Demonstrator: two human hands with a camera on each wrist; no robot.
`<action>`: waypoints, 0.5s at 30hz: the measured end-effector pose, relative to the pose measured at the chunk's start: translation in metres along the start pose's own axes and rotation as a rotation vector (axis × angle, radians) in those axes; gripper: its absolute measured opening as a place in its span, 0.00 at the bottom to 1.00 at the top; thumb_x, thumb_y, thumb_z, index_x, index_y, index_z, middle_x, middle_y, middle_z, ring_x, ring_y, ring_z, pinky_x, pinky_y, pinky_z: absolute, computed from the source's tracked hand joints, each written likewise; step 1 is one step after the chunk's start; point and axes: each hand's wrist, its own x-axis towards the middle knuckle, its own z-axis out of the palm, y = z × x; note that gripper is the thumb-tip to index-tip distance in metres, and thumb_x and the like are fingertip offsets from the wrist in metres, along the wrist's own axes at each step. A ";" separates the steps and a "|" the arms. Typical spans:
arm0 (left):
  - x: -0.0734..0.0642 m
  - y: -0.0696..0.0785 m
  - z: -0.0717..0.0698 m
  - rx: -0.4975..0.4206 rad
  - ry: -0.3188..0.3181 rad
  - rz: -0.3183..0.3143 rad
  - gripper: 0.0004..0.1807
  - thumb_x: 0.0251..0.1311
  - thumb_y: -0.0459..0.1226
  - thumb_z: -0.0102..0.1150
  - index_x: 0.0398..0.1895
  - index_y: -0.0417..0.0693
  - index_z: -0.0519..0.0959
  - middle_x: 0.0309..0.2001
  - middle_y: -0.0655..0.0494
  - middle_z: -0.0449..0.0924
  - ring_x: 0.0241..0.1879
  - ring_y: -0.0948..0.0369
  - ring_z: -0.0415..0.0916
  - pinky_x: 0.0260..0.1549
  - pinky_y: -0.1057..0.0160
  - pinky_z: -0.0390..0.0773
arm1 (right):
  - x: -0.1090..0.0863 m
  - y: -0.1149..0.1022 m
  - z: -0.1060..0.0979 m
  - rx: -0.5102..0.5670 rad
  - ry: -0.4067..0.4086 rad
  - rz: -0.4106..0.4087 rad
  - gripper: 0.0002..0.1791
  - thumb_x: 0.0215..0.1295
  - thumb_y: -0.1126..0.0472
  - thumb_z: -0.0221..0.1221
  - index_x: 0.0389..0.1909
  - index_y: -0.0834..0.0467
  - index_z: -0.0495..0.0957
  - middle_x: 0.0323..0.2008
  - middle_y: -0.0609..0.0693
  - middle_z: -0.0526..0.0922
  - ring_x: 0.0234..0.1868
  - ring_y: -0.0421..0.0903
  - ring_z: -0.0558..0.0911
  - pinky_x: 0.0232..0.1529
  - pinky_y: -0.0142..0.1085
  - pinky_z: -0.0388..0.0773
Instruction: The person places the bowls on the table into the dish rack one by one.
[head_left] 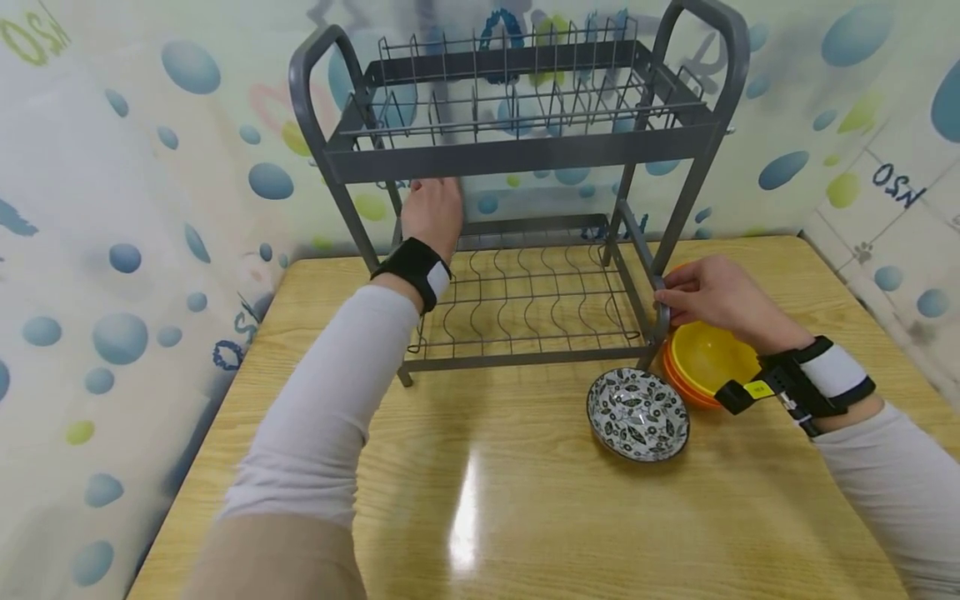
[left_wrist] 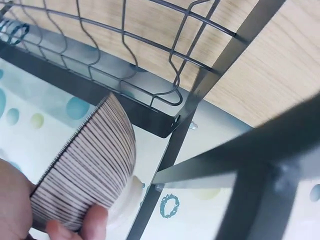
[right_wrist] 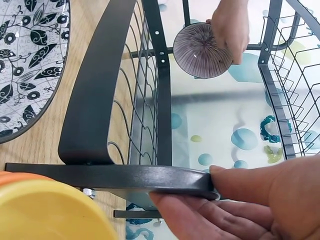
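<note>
A two-tier dark grey dish rack point(head_left: 517, 160) stands on the wooden table. Between its tiers, on the left side, my left hand point(head_left: 433, 208) holds a small bowl point(left_wrist: 87, 165) with thin dark stripes by its rim. In the head view that bowl is hidden; the right wrist view shows its ribbed-looking inside point(right_wrist: 195, 52), above the lower wire tier point(head_left: 525, 296). At the rack's right side, my right hand point(head_left: 712, 296) pinches the rounded end of the lower side rail point(right_wrist: 172, 179) between thumb and fingers.
A black-and-white floral dish point(head_left: 637, 417) lies in front of the rack's right front leg. Beside it, under my right hand, a yellow bowl point(head_left: 712, 358) sits in orange ones point(head_left: 678, 383). Patterned wall covering point(head_left: 191, 67) stands behind the rack and at both sides.
</note>
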 end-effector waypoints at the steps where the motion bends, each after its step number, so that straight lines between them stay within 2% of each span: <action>1: 0.001 0.002 0.002 0.027 -0.002 -0.010 0.25 0.74 0.36 0.26 0.69 0.34 0.57 0.61 0.33 0.69 0.31 0.54 0.78 0.27 0.61 0.80 | 0.000 0.000 0.000 -0.004 -0.003 -0.001 0.26 0.68 0.53 0.55 0.55 0.71 0.74 0.43 0.64 0.85 0.36 0.50 0.86 0.41 0.42 0.83; 4: 0.004 0.008 0.009 0.096 0.000 -0.044 0.25 0.74 0.37 0.25 0.68 0.33 0.57 0.59 0.31 0.69 0.19 0.60 0.70 0.14 0.64 0.70 | -0.001 0.000 -0.001 -0.003 -0.014 -0.006 0.26 0.68 0.52 0.55 0.56 0.71 0.74 0.44 0.64 0.84 0.36 0.49 0.86 0.41 0.41 0.83; 6: 0.004 0.011 0.014 0.137 0.004 -0.062 0.25 0.73 0.37 0.25 0.67 0.34 0.58 0.57 0.31 0.68 0.17 0.61 0.64 0.10 0.64 0.62 | -0.001 0.000 -0.002 0.001 -0.020 -0.007 0.26 0.68 0.52 0.55 0.56 0.70 0.74 0.44 0.64 0.85 0.37 0.49 0.86 0.41 0.40 0.83; 9: 0.004 0.015 0.021 0.189 -0.004 -0.078 0.23 0.72 0.36 0.25 0.65 0.35 0.60 0.53 0.31 0.67 0.24 0.58 0.62 0.08 0.65 0.58 | -0.001 0.001 -0.002 0.006 -0.027 -0.011 0.27 0.68 0.51 0.55 0.56 0.70 0.74 0.44 0.64 0.85 0.37 0.49 0.86 0.41 0.39 0.83; 12: 0.001 0.017 0.026 0.227 -0.003 -0.086 0.21 0.71 0.35 0.26 0.60 0.36 0.63 0.49 0.34 0.66 0.32 0.54 0.62 0.08 0.64 0.59 | 0.000 0.001 -0.002 0.010 -0.025 -0.007 0.27 0.68 0.52 0.55 0.56 0.70 0.74 0.44 0.64 0.85 0.38 0.50 0.86 0.41 0.39 0.83; 15: -0.001 0.018 0.033 0.248 0.015 -0.085 0.18 0.71 0.34 0.27 0.56 0.37 0.64 0.46 0.37 0.65 0.34 0.54 0.63 0.08 0.65 0.57 | 0.000 0.002 -0.002 0.010 -0.023 -0.007 0.27 0.68 0.52 0.55 0.56 0.71 0.74 0.44 0.64 0.85 0.38 0.50 0.86 0.40 0.39 0.83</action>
